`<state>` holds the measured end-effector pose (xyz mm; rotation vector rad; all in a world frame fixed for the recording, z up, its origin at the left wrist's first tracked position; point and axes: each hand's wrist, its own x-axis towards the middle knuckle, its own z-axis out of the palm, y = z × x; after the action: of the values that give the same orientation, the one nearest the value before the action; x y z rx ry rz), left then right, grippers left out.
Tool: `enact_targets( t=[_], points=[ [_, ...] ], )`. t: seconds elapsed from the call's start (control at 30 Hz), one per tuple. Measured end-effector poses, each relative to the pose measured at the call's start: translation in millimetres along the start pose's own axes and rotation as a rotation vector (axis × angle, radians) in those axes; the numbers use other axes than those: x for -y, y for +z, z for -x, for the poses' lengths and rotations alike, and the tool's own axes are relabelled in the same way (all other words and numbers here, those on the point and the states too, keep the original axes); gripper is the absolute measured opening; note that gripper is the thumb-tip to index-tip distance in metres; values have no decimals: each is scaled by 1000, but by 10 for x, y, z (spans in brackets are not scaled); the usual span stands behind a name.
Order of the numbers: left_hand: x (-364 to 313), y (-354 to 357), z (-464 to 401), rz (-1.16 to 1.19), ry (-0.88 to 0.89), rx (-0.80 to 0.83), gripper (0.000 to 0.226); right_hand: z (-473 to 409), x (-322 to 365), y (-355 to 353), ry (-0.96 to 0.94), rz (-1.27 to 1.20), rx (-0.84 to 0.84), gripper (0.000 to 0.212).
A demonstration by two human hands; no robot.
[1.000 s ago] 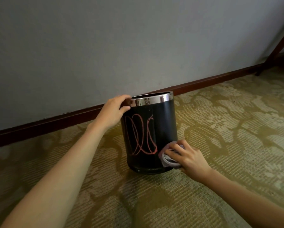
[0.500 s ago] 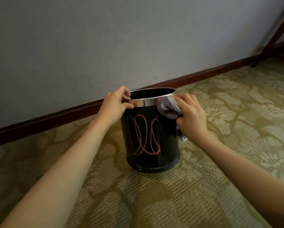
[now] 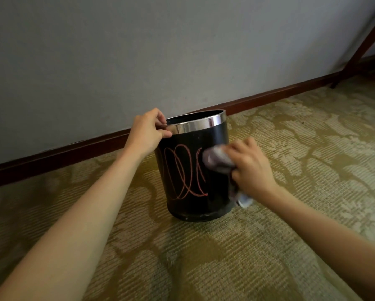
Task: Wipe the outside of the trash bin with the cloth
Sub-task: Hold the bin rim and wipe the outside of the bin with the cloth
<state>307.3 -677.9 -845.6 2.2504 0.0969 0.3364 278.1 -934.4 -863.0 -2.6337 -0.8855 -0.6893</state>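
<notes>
1. The trash bin (image 3: pixel 195 170) stands on the patterned carpet (image 3: pixel 291 148), near the foot of a grey wall (image 3: pixel 138 51) and its dark red-brown skirting board (image 3: pixel 258 98). It leans slightly, its mouth tipped away from the camera toward the wall.
2. The bin is a black cylinder with a shiny metal band (image 3: pixel 197 124) round its open top. Looping red scribble marks (image 3: pixel 182 172) run across the side that faces the camera.
3. The left hand (image 3: pixel 148 131) grips the rim on the bin's left side. Its fingers curl over the top edge and the thumb presses against the metal band from outside.
4. The right hand (image 3: pixel 250 168) is at the bin's right side, about halfway up its height. Its fingers are curled round a bunched grey cloth (image 3: pixel 217 159) and press it against the black wall.
5. The cloth touches the bin just to the right of the red marks, at the edge of the rightmost loop. A loose end of it hangs below the hand (image 3: pixel 243 199), close to the bin's lower right side.
6. The cloth and the right hand look a little blurred, so the folds of the fabric cannot be made out.
7. Both forearms are bare and reach in from the bottom corners of the view.
8. A dark wooden leg or strut (image 3: pixel 365 44) slants across the upper right corner, down toward the carpet beside the skirting board.
</notes>
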Motion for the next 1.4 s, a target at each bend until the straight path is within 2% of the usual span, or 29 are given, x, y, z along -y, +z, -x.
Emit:
enact_targets(
  t=[0.1, 0.17, 0.33, 0.43, 0.53, 0.67, 0.77, 0.9, 1.07, 1.13, 1.2, 1.3, 1.4],
  points=[
    [-78, 48, 52, -9, 22, 33, 28, -400, 6, -92, 83, -14, -180, 46],
    [-96, 94, 89, -44, 34, 24, 27, -365, 28, -10, 27, 4, -194, 45],
    [-18, 49, 54, -22, 5, -17, 29, 472, 40, 380, -368, 110, 78, 43],
    [-18, 54, 27, -10, -2, -12, 31, 694, 56, 400, -471, 120, 222, 43],
    [-48, 117, 30, -20, 14, -30, 28, 517, -23, 218, -366, 85, 201, 44],
    [-92, 127, 47, -39, 37, -42, 27, -29, -189, -95, -30, -5, -109, 50],
    [-145, 158, 79, -63, 53, -23, 27, -300, -128, -108, 52, -7, -225, 50],
    [-151, 202, 87, -102, 52, -40, 25, -91, -12, 177, -43, 19, -118, 56],
    [-37, 107, 34, -39, 2, -56, 26, 546, 10, 417, -402, 135, 146, 42],
    [-17, 86, 17, -19, -14, -52, 27, 660, 64, 410, -448, 120, 272, 37],
    [3, 84, 8, 5, -29, -68, 27, 582, 88, 330, -450, 109, 343, 42],
    [40, 76, 6, 8, -50, -94, 26, 304, 100, 140, -308, 42, 264, 48],
    [88, 45, 5, -7, -65, -95, 26, -100, 82, -34, -114, -28, 35, 55]
  ],
)
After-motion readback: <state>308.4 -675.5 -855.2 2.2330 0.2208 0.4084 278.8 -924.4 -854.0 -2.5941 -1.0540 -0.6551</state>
